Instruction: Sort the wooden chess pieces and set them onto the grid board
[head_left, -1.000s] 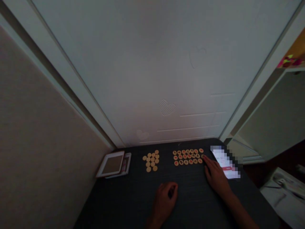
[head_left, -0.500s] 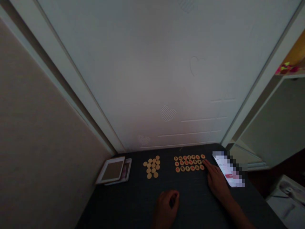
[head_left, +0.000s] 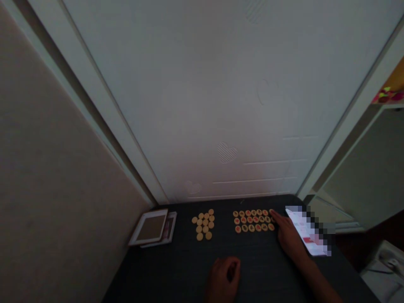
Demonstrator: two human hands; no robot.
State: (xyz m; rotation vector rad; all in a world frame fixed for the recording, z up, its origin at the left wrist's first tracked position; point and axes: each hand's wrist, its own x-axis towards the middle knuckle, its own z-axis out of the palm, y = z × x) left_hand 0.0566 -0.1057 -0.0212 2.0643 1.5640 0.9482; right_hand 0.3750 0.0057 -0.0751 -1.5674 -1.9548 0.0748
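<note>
Round wooden Chinese chess pieces (head_left: 253,219) with red and black characters lie face up in three rows on the dark table. My right hand (head_left: 288,235) lies at the right end of these rows, fingers stretched out. Its fingertips touch or nearly touch the last piece (head_left: 272,212) of the far row and partly cover the end of the middle row. Left of the rows is a loose cluster of plain-faced pieces (head_left: 205,222). Nearer me, my left hand (head_left: 223,277) rests curled into a loose fist, its dark hollow showing nothing held.
A phone (head_left: 307,235) with a lit, partly pixelated screen lies right of my right hand. Two stacked frame-like flat objects (head_left: 148,229) sit at the table's left edge. A white panel (head_left: 221,105) with embossed hearts rises behind the table (head_left: 176,269).
My right fingertips have moved from the middle row's right end to the far row's last piece. My left hand stays curled. The whole view has shifted slightly.
</note>
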